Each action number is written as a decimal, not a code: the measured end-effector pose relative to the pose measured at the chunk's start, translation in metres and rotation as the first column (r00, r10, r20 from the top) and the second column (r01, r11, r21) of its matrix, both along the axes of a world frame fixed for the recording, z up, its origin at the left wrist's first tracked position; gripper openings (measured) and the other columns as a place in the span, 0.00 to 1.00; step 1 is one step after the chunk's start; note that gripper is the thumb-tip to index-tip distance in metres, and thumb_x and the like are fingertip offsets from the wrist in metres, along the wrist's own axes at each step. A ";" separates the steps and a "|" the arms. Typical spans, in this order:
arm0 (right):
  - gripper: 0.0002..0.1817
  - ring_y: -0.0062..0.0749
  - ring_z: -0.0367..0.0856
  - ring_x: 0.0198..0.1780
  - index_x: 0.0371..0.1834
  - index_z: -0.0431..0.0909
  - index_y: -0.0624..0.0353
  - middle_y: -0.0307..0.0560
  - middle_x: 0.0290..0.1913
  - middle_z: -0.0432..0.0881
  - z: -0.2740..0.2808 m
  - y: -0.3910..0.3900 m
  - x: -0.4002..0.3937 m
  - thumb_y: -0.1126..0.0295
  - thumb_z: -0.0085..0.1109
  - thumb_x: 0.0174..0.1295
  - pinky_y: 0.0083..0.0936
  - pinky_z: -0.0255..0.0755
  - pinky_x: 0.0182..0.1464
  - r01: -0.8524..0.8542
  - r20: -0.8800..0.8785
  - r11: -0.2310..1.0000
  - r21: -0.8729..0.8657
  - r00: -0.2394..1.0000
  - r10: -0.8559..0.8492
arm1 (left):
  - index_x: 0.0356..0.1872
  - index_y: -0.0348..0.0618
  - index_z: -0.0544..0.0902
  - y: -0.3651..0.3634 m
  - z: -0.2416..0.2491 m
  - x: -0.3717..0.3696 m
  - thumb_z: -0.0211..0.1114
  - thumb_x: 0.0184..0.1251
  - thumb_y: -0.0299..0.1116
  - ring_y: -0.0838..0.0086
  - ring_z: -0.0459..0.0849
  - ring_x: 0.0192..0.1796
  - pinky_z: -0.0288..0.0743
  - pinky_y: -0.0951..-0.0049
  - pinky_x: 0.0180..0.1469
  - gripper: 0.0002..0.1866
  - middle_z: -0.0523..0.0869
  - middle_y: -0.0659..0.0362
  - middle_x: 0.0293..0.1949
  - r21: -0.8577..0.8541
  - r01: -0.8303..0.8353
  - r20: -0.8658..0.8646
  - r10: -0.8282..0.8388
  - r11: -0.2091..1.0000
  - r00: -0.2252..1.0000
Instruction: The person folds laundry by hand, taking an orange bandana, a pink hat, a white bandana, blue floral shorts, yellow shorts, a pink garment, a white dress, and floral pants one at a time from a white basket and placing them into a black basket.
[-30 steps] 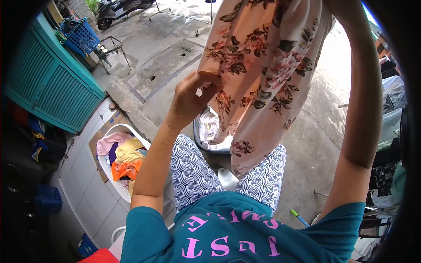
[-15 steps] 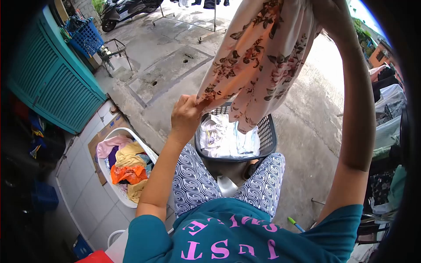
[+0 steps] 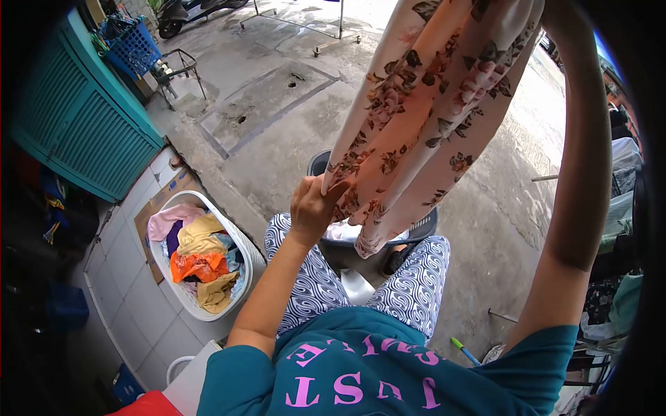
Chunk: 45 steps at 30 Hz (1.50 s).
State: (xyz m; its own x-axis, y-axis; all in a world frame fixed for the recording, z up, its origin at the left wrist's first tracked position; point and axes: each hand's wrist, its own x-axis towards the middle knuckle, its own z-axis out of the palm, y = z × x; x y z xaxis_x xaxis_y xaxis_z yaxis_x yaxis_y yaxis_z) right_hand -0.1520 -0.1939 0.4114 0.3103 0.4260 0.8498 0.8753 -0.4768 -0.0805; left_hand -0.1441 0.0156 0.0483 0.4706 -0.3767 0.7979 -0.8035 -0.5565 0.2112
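A pale pink floral cloth (image 3: 430, 118) hangs in folds in front of me. My left hand (image 3: 312, 208) pinches its lower left edge. Raised at the upper right, my right hand (image 3: 565, 17) is at the cloth's top, its fingers hidden by the fabric and the frame's edge. Below the cloth stands a dark slatted basket (image 3: 423, 227), partly covered, with whitish cloth (image 3: 341, 231) in it. To the left, a white basket (image 3: 250, 267) holds several coloured garments, among them an orange one (image 3: 198, 266).
Teal louvred shutters (image 3: 97, 104) stand at the left beside a blue basket (image 3: 135, 54) of hangers. A metal frame (image 3: 184, 69) and a scooter (image 3: 187, 14) are farther back. Clothes (image 3: 614, 277) hang along the right edge. A green-and-blue stick (image 3: 465, 351) lies at the lower right.
The floral cloth has come lower and nearer, now covering more of the dark basket. My left hand has moved slightly right and down; my right arm has shifted right.
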 end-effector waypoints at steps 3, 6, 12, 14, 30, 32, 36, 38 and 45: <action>0.31 0.13 0.73 0.22 0.31 0.75 0.58 0.32 0.22 0.74 -0.012 0.003 0.013 0.38 0.35 0.62 0.11 0.69 0.22 -0.036 0.126 0.996 0.076 0.992 0.026 | 0.40 0.52 0.79 0.009 -0.005 0.002 0.63 0.46 0.26 0.69 0.75 0.38 0.69 0.68 0.41 0.17 0.78 0.63 0.35 -0.038 -0.139 -0.195 0.129 0.990 0.972; 0.31 0.13 0.72 0.21 0.30 0.75 0.57 0.32 0.21 0.74 -0.014 0.005 0.001 0.38 0.34 0.62 0.11 0.68 0.22 0.033 0.069 0.997 0.071 0.997 -0.038 | 0.36 0.48 0.77 0.018 -0.005 0.006 0.63 0.47 0.26 0.66 0.75 0.37 0.67 0.66 0.40 0.13 0.77 0.62 0.31 -0.103 -0.128 -0.227 0.102 0.986 0.969; 0.31 0.13 0.71 0.21 0.30 0.74 0.57 0.32 0.21 0.73 -0.007 0.004 -0.007 0.42 0.28 0.65 0.12 0.67 0.22 0.060 0.114 0.996 0.060 0.991 -0.067 | 0.36 0.46 0.76 0.018 -0.046 0.005 0.59 0.49 0.22 0.61 0.75 0.35 0.70 0.64 0.35 0.12 0.74 0.58 0.32 0.017 -0.213 -0.219 0.212 0.977 0.953; 0.32 0.13 0.69 0.19 0.29 0.74 0.57 0.32 0.19 0.72 -0.005 -0.004 0.004 0.41 0.28 0.65 0.13 0.66 0.19 0.127 0.248 0.991 0.040 0.959 -0.133 | 0.37 0.46 0.77 0.019 -0.052 0.002 0.59 0.49 0.22 0.61 0.75 0.36 0.70 0.64 0.36 0.12 0.74 0.58 0.33 0.014 -0.210 -0.248 0.207 0.978 0.946; 0.30 0.13 0.73 0.20 0.31 0.73 0.58 0.35 0.21 0.74 -0.014 0.020 -0.001 0.41 0.34 0.64 0.12 0.69 0.19 0.083 0.231 0.990 0.114 0.967 -0.108 | 0.47 0.52 0.76 -0.009 -0.066 -0.018 0.61 0.52 0.23 0.61 0.75 0.39 0.68 0.62 0.38 0.19 0.75 0.58 0.40 -0.078 -0.150 -0.226 0.129 0.986 0.966; 0.29 0.13 0.73 0.20 0.31 0.73 0.58 0.35 0.21 0.74 -0.003 -0.021 0.014 0.41 0.34 0.64 0.12 0.69 0.19 0.093 0.231 0.990 0.110 0.966 -0.117 | 0.48 0.55 0.75 -0.014 -0.061 -0.022 0.61 0.51 0.22 0.61 0.74 0.42 0.67 0.62 0.40 0.21 0.75 0.58 0.44 -0.013 -0.172 -0.245 0.164 0.985 0.956; 0.29 0.13 0.73 0.20 0.31 0.73 0.58 0.35 0.22 0.74 -0.006 -0.007 0.003 0.41 0.35 0.64 0.11 0.70 0.20 0.108 0.223 0.989 0.103 0.966 -0.129 | 0.49 0.52 0.75 -0.014 -0.055 -0.040 0.60 0.47 0.21 0.59 0.66 0.57 0.62 0.59 0.52 0.24 0.66 0.53 0.57 0.021 -0.069 -0.379 0.072 0.997 0.922; 0.29 0.13 0.73 0.20 0.32 0.73 0.58 0.35 0.22 0.74 -0.008 -0.002 -0.003 0.41 0.35 0.64 0.11 0.70 0.20 0.113 0.219 0.988 0.101 0.967 -0.133 | 0.47 0.42 0.73 -0.013 -0.060 -0.049 0.59 0.48 0.21 0.57 0.61 0.63 0.60 0.62 0.56 0.21 0.61 0.48 0.60 -0.037 0.053 -0.439 -0.064 0.998 0.896; 0.29 0.13 0.73 0.21 0.32 0.73 0.59 0.35 0.22 0.74 0.004 -0.052 0.008 0.41 0.36 0.64 0.11 0.70 0.20 0.136 0.208 0.987 0.085 0.966 -0.152 | 0.44 0.44 0.68 -0.027 -0.093 -0.088 0.53 0.62 0.31 0.70 0.72 0.53 0.65 0.71 0.51 0.10 0.74 0.56 0.50 -0.641 -0.524 -0.586 -0.798 0.561 -0.138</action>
State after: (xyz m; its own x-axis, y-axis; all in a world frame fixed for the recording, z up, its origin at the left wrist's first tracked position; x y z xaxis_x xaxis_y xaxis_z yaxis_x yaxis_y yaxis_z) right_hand -0.1439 -0.2456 0.4155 0.1725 0.3276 0.9289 0.7984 -0.5989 0.0629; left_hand -0.2324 -0.0117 -0.0447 0.8031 -0.4124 -0.4301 0.5800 0.3754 0.7229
